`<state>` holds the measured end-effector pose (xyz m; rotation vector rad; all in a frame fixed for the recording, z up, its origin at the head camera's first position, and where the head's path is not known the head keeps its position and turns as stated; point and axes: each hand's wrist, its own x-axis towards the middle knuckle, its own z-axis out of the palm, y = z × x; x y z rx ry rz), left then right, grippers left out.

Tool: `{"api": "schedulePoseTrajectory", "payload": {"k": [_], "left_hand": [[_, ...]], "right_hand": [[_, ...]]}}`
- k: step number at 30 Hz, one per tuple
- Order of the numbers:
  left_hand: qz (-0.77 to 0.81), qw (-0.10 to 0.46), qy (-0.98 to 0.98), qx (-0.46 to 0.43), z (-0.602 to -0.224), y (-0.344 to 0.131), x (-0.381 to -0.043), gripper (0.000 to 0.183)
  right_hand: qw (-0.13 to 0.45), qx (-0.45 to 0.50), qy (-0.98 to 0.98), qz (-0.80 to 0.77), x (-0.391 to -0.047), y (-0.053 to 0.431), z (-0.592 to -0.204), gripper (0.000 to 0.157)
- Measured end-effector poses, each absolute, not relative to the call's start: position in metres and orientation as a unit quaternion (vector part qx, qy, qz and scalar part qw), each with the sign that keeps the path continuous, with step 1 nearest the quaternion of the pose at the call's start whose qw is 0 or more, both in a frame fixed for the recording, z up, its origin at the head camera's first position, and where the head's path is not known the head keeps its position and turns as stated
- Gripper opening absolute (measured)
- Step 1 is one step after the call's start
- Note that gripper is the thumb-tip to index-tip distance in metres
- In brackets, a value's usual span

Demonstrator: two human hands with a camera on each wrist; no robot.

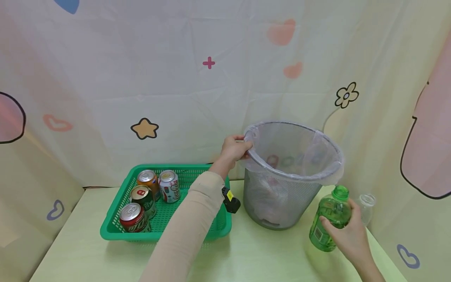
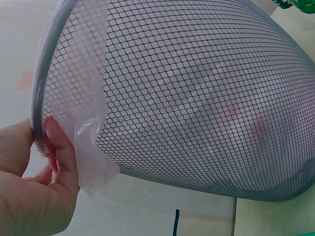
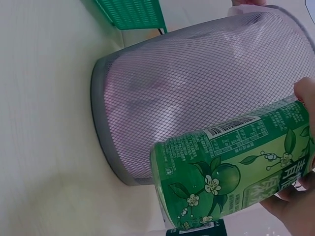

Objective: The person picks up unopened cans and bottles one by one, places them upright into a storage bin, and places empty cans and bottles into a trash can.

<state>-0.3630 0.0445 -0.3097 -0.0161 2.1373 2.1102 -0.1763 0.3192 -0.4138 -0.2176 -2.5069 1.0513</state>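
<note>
A mesh wastebasket [image 1: 278,203] lined with a thin translucent bag stands on the table. My left hand [image 1: 235,149] grips its rim on the left side; in the left wrist view the fingers [image 2: 61,152] hook over the rim and the bag's folded edge. To the right of the wastebasket, my right hand [image 1: 349,233] holds a green plastic bottle [image 1: 325,223], neck up and slightly tilted. Its printed fruit-and-flower label [image 3: 226,179] shows in the right wrist view, near the wastebasket's mesh wall [image 3: 197,88]. Part of the bottle is hidden behind my right hand.
A green plastic basket [image 1: 190,237] sits at the left, holding several drink cans [image 1: 135,217] along its left side. Behind my right hand stands a clear bottle [image 1: 367,201], partly hidden. A printed curtain [image 1: 190,94] hangs behind the table [image 1: 253,258].
</note>
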Motion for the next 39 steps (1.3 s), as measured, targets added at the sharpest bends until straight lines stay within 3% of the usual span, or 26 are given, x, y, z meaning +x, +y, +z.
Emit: {"api": "schedulePoseTrajectory", "payload": {"k": [32, 39], "left_hand": [[0.705, 0.072, 0.706, 0.000, -0.310, 0.044, -0.364, 0.045], [0.702, 0.073, 0.709, 0.007, -0.310, 0.043, -0.363, 0.046]], "right_hand": [[0.237, -0.026, -0.907, 0.347, -0.178, 0.319, -0.356, 0.084], [0.217, -0.019, -0.913, 0.344, -0.179, 0.322, -0.343, 0.087]]}}
